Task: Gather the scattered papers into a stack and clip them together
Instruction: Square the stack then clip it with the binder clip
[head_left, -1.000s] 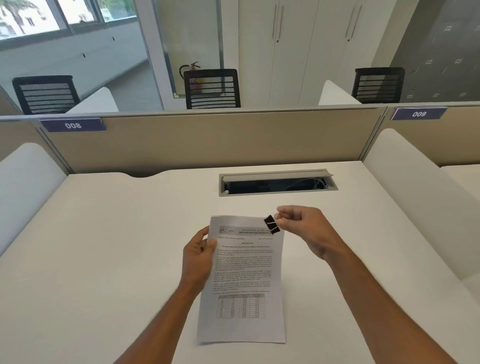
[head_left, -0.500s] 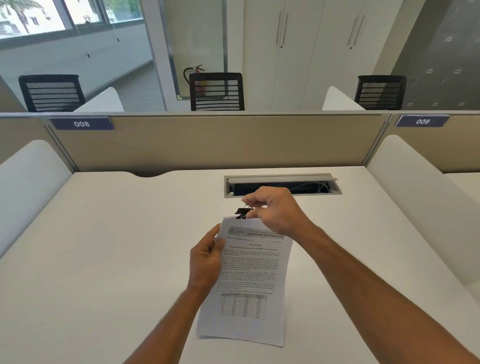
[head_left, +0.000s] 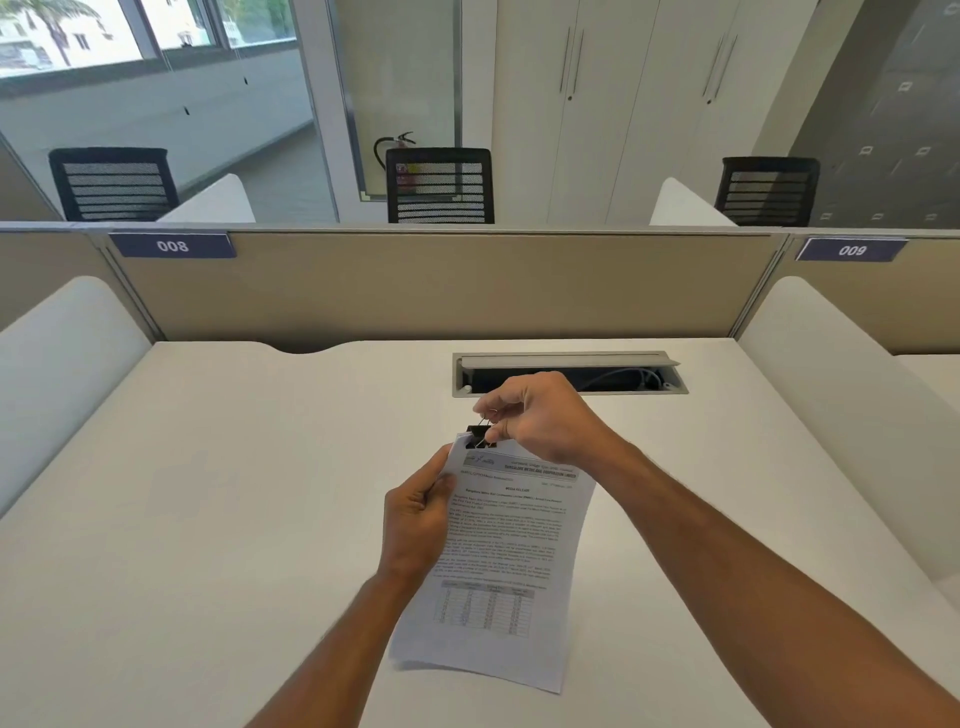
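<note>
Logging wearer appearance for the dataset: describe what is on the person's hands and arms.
Both forearms are bare to the frame edge, with no sleeves in view. The left hand and right hand wear no gloves; no rings, watch or wristbands are visible. No markings show.

Both forearms are bare to the frame's edge, no sleeves showing, and the left hand (head_left: 415, 512) and right hand (head_left: 540, 418) are bare.
</note>
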